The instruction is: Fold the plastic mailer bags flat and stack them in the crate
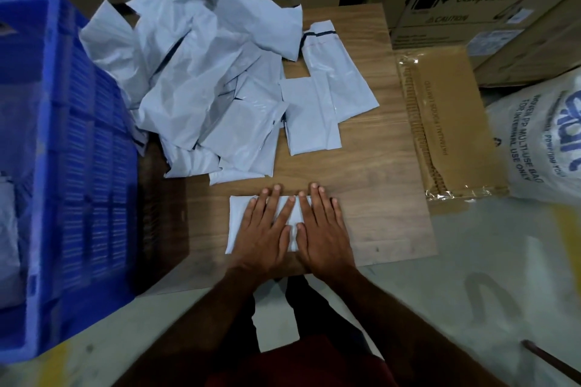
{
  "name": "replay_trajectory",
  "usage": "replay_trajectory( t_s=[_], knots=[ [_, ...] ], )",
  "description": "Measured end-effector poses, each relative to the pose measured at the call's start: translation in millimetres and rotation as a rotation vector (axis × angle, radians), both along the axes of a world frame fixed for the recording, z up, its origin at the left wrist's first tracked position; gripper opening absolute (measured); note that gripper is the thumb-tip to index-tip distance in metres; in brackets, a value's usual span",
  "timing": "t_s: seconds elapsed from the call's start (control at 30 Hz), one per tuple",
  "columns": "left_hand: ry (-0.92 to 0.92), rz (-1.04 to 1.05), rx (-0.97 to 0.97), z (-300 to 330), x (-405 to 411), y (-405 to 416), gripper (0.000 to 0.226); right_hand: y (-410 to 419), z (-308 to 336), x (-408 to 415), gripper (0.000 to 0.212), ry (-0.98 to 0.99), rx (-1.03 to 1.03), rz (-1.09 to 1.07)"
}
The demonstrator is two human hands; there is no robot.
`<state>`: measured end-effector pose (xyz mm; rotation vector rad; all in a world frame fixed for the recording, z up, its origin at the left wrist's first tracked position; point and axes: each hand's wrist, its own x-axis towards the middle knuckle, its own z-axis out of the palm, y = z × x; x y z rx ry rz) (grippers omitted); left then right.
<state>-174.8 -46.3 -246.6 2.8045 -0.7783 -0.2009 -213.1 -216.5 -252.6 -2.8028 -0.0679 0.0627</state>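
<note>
A folded mailer bag [239, 223] is pinned flat on the wooden board [377, 198] at lower centre of the frame. The left hand [267, 229] and the right hand [323, 229] are laid side by side on it, palms down, fingers straight and slightly spread; nothing is pinched or gripped. The pressure appears to be applied to squeeze out air and set the crease, so that the bag will lie thin when stacked. Only the bag's left edge and a strip between the hands are left uncovered.

A loose heap of crumpled bags [195, 72] is piled at upper centre, within reach, presumably as the supply not yet folded. A few flatter bags [314, 116] are laid just to the right of the heap.

The blue crate [78, 151] is stood at the left edge of the frame, just beside the board, probably so that each folded bag can be passed across with little travel. Pale material is glimpsed inside it at far left, but whether it is stacked bags cannot be told.

The fold in hand seems nearly finished; transfer to the crate is judged to be what remains for this bag.
</note>
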Motion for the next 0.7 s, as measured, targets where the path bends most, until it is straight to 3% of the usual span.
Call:
replay_trajectory(
  t_s=[0.1,0.27,0.53,0.7],
  knots=[
    [0.028,0.0,-0.024,4.0,3.3,6.0,0.062,2.7,7.1,0.7,0.062,-0.004,0.01,-0.015],
    [-0.034,0.092,-0.066,3.2,2.2,48.8,0.062,24.6,16.3,4.2,0.065,-0.009,-0.042,0.134],
    [0.045,0.051,0.022,5.1,5.3,49.3,0.065,28.7,7.8,10.2,0.07,0.054,-0.073,0.166],
    [0.019,-0.202,-0.024,11.6,10.5,81.5,0.085,7.9,22.4,2.0,0.071,0.049,0.027,0.249]
  ],
)
